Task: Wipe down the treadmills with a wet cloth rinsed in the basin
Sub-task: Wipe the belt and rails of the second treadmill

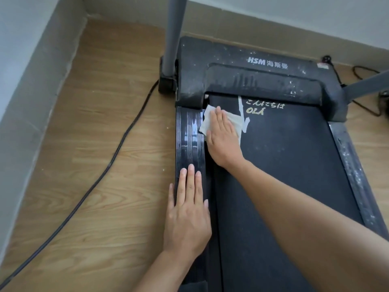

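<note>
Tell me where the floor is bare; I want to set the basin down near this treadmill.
Bare wood floor lies between the wall and the cable, and a narrower strip between cable and left rail. Crowded: the rail under the left hand, the belt under the right hand and cloth.

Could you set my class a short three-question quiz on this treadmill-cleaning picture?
1. True or false: the right hand presses the white cloth flat on the belt.
2. Where does the left hand rest? A) on the floor B) on the glossy left side rail C) on the cloth
3. Which looks dustier, the left side rail or the right side rail?

Key: 1 true; 2 B; 3 the right side rail, speckled white, like the motor cover.
</note>
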`<action>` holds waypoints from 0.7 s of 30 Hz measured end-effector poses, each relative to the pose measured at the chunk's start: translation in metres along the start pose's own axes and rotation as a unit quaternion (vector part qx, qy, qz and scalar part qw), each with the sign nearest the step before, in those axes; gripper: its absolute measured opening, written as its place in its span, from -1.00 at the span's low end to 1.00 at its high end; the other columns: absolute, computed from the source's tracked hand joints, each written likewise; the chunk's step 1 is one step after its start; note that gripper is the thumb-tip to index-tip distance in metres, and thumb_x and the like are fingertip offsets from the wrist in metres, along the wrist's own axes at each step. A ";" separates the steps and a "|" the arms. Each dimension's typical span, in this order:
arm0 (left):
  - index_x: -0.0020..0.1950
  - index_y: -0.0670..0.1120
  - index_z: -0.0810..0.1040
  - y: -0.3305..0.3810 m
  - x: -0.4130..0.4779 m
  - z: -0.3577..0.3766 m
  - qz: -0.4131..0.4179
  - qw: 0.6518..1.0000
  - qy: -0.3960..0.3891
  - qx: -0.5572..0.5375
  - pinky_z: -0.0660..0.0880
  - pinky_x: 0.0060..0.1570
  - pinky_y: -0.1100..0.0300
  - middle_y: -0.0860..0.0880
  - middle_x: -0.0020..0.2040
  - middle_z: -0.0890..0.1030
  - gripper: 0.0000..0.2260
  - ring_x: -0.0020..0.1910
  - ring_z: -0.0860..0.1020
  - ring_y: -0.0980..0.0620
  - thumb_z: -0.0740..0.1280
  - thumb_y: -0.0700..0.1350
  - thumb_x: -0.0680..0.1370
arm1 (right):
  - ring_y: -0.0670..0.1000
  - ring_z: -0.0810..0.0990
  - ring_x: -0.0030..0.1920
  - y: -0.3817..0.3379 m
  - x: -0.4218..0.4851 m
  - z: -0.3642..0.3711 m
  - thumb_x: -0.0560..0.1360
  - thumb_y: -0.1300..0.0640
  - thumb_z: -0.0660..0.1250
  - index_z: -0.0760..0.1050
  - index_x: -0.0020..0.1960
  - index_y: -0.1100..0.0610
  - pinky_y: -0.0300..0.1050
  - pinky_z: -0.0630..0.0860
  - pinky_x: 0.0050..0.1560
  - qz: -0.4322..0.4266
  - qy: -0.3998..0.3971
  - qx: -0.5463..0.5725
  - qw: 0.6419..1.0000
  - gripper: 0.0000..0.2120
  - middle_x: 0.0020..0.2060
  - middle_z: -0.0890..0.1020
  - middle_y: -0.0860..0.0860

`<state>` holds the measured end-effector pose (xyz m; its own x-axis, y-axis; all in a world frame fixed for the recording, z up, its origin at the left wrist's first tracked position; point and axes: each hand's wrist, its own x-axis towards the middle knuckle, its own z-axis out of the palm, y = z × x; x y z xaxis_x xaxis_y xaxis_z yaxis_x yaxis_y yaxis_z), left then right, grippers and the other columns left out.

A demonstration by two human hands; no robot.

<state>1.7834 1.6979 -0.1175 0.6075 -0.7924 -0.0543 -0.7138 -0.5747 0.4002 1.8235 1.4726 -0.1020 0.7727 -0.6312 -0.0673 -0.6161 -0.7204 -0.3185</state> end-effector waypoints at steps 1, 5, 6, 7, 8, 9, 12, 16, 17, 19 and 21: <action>0.69 -0.17 -0.02 -0.001 0.000 0.000 0.001 1.000 0.003 -0.001 0.20 0.57 -0.20 -0.12 0.71 -0.14 -0.40 0.69 -0.14 -0.09 0.07 0.00 0.70 | 0.05 -0.14 0.71 0.000 0.006 0.002 0.75 0.10 -0.04 -0.10 0.72 0.17 -0.02 -0.16 0.69 0.002 0.002 -0.019 1.000 -0.42 0.72 -0.07 0.09; 0.69 -0.17 -0.01 0.000 0.000 0.000 0.002 1.000 0.008 -0.011 0.19 0.57 -0.18 -0.12 0.71 -0.12 -0.40 0.69 -0.12 -0.07 0.05 -0.01 0.70 | -0.02 -0.21 0.70 0.002 -0.013 0.001 0.75 0.06 -0.08 -0.13 0.73 0.07 0.10 -0.22 0.68 -0.038 -0.042 -0.046 0.997 -0.42 0.72 -0.12 -0.03; 0.69 -0.17 0.00 -0.001 -0.001 0.000 0.004 1.000 0.013 -0.013 0.19 0.58 -0.18 -0.11 0.71 -0.11 -0.41 0.69 -0.12 -0.06 0.05 -0.01 0.70 | -0.04 -0.23 0.70 0.002 -0.028 0.001 0.75 0.04 -0.10 -0.14 0.73 0.05 0.12 -0.23 0.68 -0.044 -0.050 -0.053 0.996 -0.42 0.72 -0.13 -0.06; 0.69 -0.17 0.00 -0.001 -0.001 0.000 0.005 1.000 0.015 -0.014 0.19 0.58 -0.17 -0.11 0.71 -0.11 -0.42 0.69 -0.12 -0.06 0.04 -0.01 0.70 | -0.05 -0.24 0.69 0.001 -0.046 0.001 0.73 0.01 -0.13 -0.15 0.73 0.04 0.13 -0.24 0.68 -0.046 -0.060 -0.056 0.996 -0.41 0.72 -0.14 -0.08; 0.70 -0.16 0.01 -0.002 -0.001 0.000 0.006 1.000 0.012 -0.015 0.18 0.58 -0.17 -0.11 0.71 -0.11 -0.43 0.69 -0.12 -0.06 0.02 -0.01 0.71 | -0.06 -0.25 0.69 0.000 -0.069 0.002 0.70 -0.02 -0.18 -0.16 0.73 0.04 0.13 -0.23 0.68 -0.046 -0.071 -0.053 0.995 -0.39 0.71 -0.15 -0.09; 0.70 -0.16 0.01 -0.002 -0.001 -0.001 0.006 1.000 0.008 -0.016 0.18 0.58 -0.17 -0.11 0.71 -0.10 -0.43 0.69 -0.12 -0.06 0.02 -0.01 0.71 | -0.07 -0.27 0.69 -0.002 -0.097 0.003 0.68 -0.04 -0.22 -0.17 0.73 0.04 0.12 -0.22 0.68 -0.051 -0.087 -0.049 0.994 -0.37 0.71 -0.16 -0.10; 0.69 -0.18 0.02 -0.002 0.000 -0.002 0.004 1.000 0.006 -0.011 0.20 0.56 -0.17 -0.13 0.71 -0.09 -0.43 0.69 -0.11 -0.08 0.00 -0.02 0.71 | -0.07 -0.27 0.69 0.002 -0.183 0.006 0.73 -0.04 -0.18 -0.20 0.73 0.06 0.11 -0.18 0.67 -0.087 -0.122 -0.066 0.987 -0.40 0.71 -0.19 -0.09; 0.69 -0.18 0.02 -0.002 0.001 -0.002 0.008 1.000 0.011 -0.014 0.21 0.56 -0.17 -0.13 0.71 -0.10 -0.43 0.69 -0.12 -0.07 -0.01 -0.02 0.70 | -0.08 -0.19 0.70 0.017 -0.178 0.006 0.75 -0.07 -0.13 -0.15 0.73 0.04 0.08 -0.14 0.66 -0.104 -0.107 -0.074 0.986 -0.41 0.71 -0.16 -0.10; 0.69 -0.17 0.02 -0.001 0.000 -0.001 0.006 1.000 0.011 -0.019 0.21 0.56 -0.17 -0.12 0.71 -0.10 -0.43 0.69 -0.12 -0.06 0.02 -0.03 0.70 | -0.09 -0.21 0.69 0.016 -0.155 0.005 0.74 -0.09 -0.17 -0.16 0.73 0.03 0.08 -0.15 0.67 -0.092 -0.097 -0.072 0.988 -0.41 0.71 -0.17 -0.10; 0.69 -0.16 0.02 -0.003 -0.001 0.002 0.002 1.000 0.019 -0.019 0.21 0.56 -0.16 -0.10 0.71 -0.10 -0.43 0.69 -0.11 -0.05 0.04 -0.04 0.70 | -0.08 -0.21 0.69 0.013 -0.095 0.006 0.71 -0.12 -0.24 -0.16 0.73 0.04 0.10 -0.17 0.68 -0.058 -0.078 -0.062 0.993 -0.37 0.71 -0.16 -0.09; 0.70 -0.16 0.02 -0.002 -0.001 0.004 0.004 0.999 0.026 -0.018 0.20 0.57 -0.16 -0.09 0.71 -0.10 -0.43 0.69 -0.12 -0.05 0.03 -0.04 0.70 | -0.01 -0.15 0.71 0.010 -0.034 0.003 0.70 -0.11 -0.22 -0.13 0.73 0.08 0.15 -0.13 0.68 -0.036 -0.057 -0.062 0.996 -0.36 0.72 -0.11 -0.03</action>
<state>1.7833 1.6992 -0.1219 0.6195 -0.7850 -0.0027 -0.7072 -0.5595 0.4323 1.7914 1.4881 -0.1060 0.8238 -0.5448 -0.1570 -0.5668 -0.7972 -0.2080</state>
